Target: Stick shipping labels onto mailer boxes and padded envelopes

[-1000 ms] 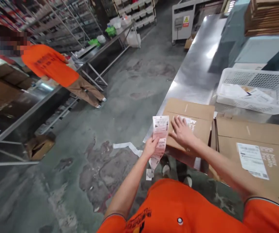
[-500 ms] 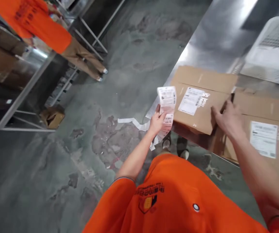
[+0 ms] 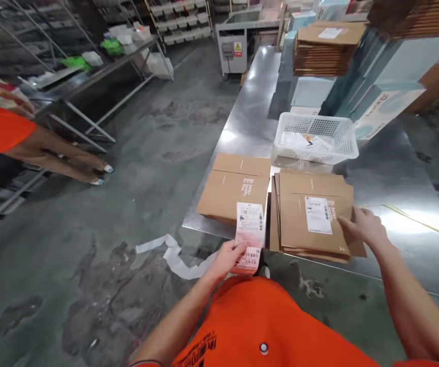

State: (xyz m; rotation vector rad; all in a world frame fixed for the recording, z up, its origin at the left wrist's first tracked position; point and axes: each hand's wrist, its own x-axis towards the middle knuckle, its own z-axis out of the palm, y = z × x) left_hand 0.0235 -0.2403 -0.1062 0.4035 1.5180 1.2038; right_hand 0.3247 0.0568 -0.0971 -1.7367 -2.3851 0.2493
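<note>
My left hand (image 3: 227, 260) pinches a strip of printed shipping labels (image 3: 249, 229) between thumb and fingers. The strip's white tail (image 3: 186, 267) trails down to the left, above the floor. Just beyond the labels is a stack of flattened cardboard boxes (image 3: 221, 196), its visible top printed in white. To the right, a flattened cardboard box (image 3: 290, 224) with a white shipping label (image 3: 318, 215) tops a second, uneven stack. My right hand (image 3: 366, 227) grips that box's right edge, thumb on top; some fingertips are hidden.
A white plastic basket (image 3: 343, 145) holding papers stands behind the stacks on the metal table (image 3: 242, 120). Pale blue boxes (image 3: 387, 109) and more flattened cardboard (image 3: 322, 58) are piled farther back. At left, a person in orange (image 3: 3, 125) stands by another bench.
The labelled box has moved from the left stack onto the right one, with my right hand. An unlabelled box now tops the left stack. My view has swung up and right.
</note>
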